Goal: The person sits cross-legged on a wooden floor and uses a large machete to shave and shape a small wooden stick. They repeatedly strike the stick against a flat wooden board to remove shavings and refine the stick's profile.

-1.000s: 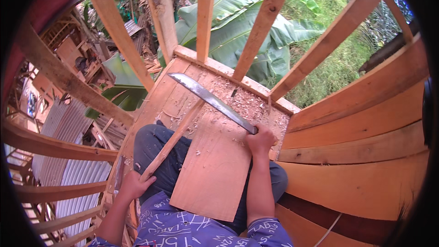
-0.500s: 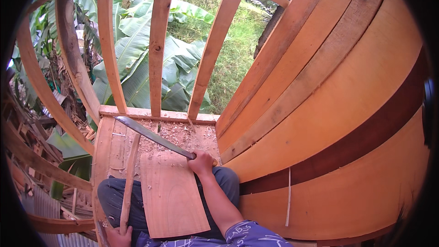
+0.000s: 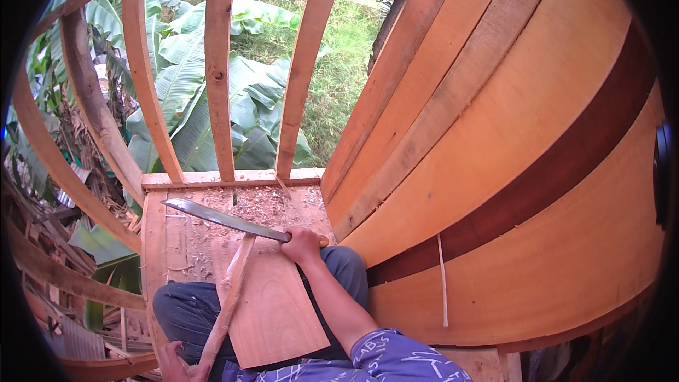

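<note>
We saw a long, slightly curved knife [image 3: 226,221] with a grey metal blade, its tip pointing left and away from us. Our slim, pale wooden stick [image 3: 225,308] slanted away and rightward, its far end right by the blade, contact unclear.

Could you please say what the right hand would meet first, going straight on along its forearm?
The right hand would likely meet the shaving-strewn boards first; its height above them is unclear.
</note>
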`<action>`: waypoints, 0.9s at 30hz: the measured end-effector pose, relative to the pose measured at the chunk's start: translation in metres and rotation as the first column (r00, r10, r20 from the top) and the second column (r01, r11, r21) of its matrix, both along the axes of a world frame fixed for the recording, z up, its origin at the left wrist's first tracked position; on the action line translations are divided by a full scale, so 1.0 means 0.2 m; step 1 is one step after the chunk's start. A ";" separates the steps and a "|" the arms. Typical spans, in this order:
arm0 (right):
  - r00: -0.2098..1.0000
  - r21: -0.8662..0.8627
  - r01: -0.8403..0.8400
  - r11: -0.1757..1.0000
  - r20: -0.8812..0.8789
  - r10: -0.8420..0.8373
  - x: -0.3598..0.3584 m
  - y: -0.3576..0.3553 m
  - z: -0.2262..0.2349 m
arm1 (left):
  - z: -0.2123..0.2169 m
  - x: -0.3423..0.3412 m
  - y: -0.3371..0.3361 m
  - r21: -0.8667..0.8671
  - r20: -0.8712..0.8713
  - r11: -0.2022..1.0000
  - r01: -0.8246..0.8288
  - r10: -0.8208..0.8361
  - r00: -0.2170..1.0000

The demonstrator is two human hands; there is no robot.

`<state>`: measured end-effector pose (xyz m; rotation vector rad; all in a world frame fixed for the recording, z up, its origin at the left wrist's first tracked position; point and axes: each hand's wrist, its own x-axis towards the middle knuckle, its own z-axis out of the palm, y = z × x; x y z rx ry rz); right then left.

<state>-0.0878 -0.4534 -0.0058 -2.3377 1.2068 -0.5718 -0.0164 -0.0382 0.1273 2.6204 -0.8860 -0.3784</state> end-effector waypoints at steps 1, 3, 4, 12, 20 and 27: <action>1.000 -0.012 -0.005 1.000 -0.008 0.005 0.01 -0.01 -0.02 | 0.06 0.03 0.00 -0.128 0.098 0.990 0.059 -0.047 0.994; 1.000 -0.021 0.006 1.000 -0.015 -0.006 0.00 -0.01 -0.05 | 0.31 0.07 -0.08 -0.338 0.301 0.912 0.232 -0.129 0.945; 1.000 -0.018 0.029 0.999 -0.010 -0.029 -0.02 -0.02 -0.06 | 0.49 0.08 -0.17 -0.401 0.413 0.847 0.349 -0.173 0.894; 0.999 -0.059 0.029 0.998 0.032 -0.027 -0.02 -0.05 -0.06 | 0.73 0.08 -0.76 -0.471 0.636 0.493 0.732 -0.385 0.668; 0.998 -0.083 0.011 0.996 -0.067 -0.017 0.01 0.04 -0.02 | -0.02 -0.06 -1.43 -0.004 0.523 0.857 0.516 -0.438 0.731; 1.000 -0.071 0.018 0.997 0.022 -0.017 -0.03 0.13 0.21 | -0.49 -0.31 -1.86 0.607 0.597 0.788 0.103 -0.538 0.596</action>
